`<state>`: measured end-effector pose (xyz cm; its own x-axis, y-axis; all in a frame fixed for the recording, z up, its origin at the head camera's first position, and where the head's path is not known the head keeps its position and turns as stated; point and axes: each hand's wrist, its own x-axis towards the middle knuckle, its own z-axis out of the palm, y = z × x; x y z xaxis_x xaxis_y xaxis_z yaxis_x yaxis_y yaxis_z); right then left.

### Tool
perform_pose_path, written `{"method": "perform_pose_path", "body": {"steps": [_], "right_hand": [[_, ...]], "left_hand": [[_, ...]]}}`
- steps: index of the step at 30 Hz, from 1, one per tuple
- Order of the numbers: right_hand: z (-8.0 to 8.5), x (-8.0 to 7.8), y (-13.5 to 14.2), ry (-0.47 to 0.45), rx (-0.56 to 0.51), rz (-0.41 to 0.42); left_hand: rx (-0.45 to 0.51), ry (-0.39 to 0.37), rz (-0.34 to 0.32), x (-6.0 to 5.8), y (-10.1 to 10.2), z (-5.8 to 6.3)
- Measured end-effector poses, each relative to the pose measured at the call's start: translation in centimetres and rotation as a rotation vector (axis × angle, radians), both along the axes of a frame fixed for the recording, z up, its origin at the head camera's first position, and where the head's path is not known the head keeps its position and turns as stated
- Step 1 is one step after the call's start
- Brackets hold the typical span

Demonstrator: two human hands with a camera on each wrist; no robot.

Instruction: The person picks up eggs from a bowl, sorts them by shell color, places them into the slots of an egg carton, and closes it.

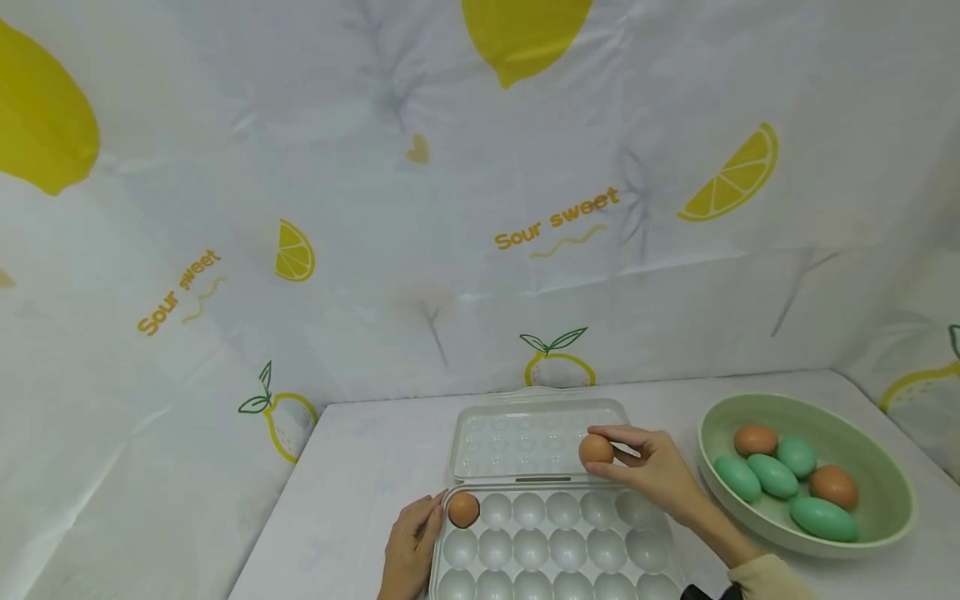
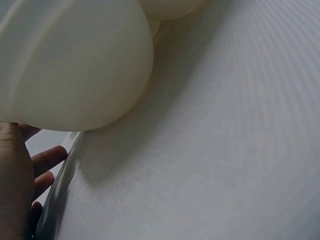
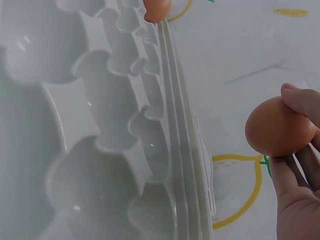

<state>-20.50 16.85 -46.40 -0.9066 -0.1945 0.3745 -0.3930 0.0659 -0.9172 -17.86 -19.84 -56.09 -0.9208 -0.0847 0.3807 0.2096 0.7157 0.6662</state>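
Note:
My right hand (image 1: 656,471) pinches a brown egg (image 1: 596,450) between thumb and fingertips, above the raised clear lid of the egg tray (image 1: 512,528). In the right wrist view that egg (image 3: 277,127) is held beyond the tray's long edge. Another brown egg (image 1: 463,509) sits in the tray's far left corner cup. Beside it, my left hand (image 1: 411,537) rests along the tray's left edge, fingers extended. The left wrist view shows this hand (image 2: 20,180) near the rounded underside of a tray cup (image 2: 95,70), its fingers spread and thumb hidden.
On the right stands a pale green bowl (image 1: 888,467) holding brown eggs (image 1: 833,487) and several green eggs (image 1: 825,519). The tray's lid (image 1: 510,442) leans back behind the cups. A lemon-print sheet (image 1: 420,208) forms the backdrop above the white table (image 1: 345,475).

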Motion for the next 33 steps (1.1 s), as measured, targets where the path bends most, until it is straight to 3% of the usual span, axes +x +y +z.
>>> {"method": "perform_pose_path", "body": {"steps": [9,18,33], "right_hand": [[-0.9,-0.1,-3.2,-0.08,-0.016,0.063],[-1.5,-0.2,-7.3,-0.061,-0.074,0.185],[-3.0,0.5,-12.3,-0.069,-0.076,0.161]], "left_hand": [[0.001,-0.01,-0.002,0.0,0.0,0.2],[-0.015,0.037,-0.007,0.0,0.0,0.3],[-0.017,0.03,0.005,0.0,0.1,0.2]]}}
